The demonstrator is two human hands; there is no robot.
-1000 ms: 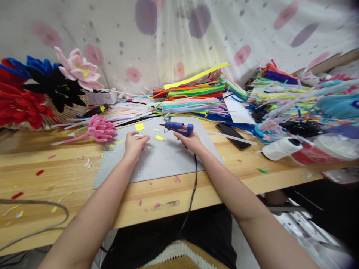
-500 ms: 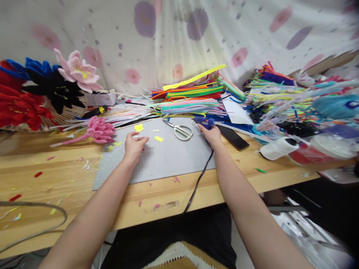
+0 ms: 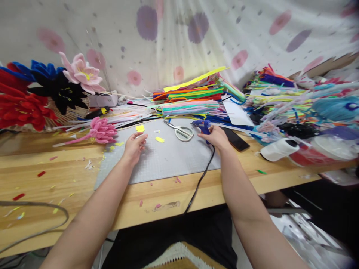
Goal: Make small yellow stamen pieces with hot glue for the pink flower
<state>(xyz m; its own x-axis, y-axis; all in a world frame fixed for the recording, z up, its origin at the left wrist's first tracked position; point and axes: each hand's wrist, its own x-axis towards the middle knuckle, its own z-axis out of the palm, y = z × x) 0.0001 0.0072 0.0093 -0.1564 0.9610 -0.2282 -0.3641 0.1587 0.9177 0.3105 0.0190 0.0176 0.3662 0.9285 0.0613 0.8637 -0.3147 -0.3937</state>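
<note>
My right hand (image 3: 216, 136) is around the handle of a blue-purple glue gun (image 3: 202, 124), its thumb stretched across the near side. The nozzle points left and a long clear glue stick (image 3: 238, 128) sticks out behind. My left hand (image 3: 134, 148) hovers over the left part of the grey cutting mat (image 3: 168, 160), fingers loosely bent and apart, with nothing visible in them. Near its fingertips lie a yellow fuzzy piece (image 3: 159, 139), another yellow piece (image 3: 139, 128) and a small white bit (image 3: 157, 131). Scissors (image 3: 182, 132) with pale handles lie between my hands.
A pink fuzzy flower (image 3: 102, 130) lies left of the mat. Bundles of coloured pipe cleaners (image 3: 193, 106) are piled behind it. A black phone (image 3: 235, 139) and a white bottle-like object (image 3: 279, 148) are at right. The gun's black cord (image 3: 199, 181) runs over the front edge.
My right hand has shifted slightly right and back, so more of the glue gun's body shows. The fingers of my left hand have curled a little. The view has shifted slightly.
</note>
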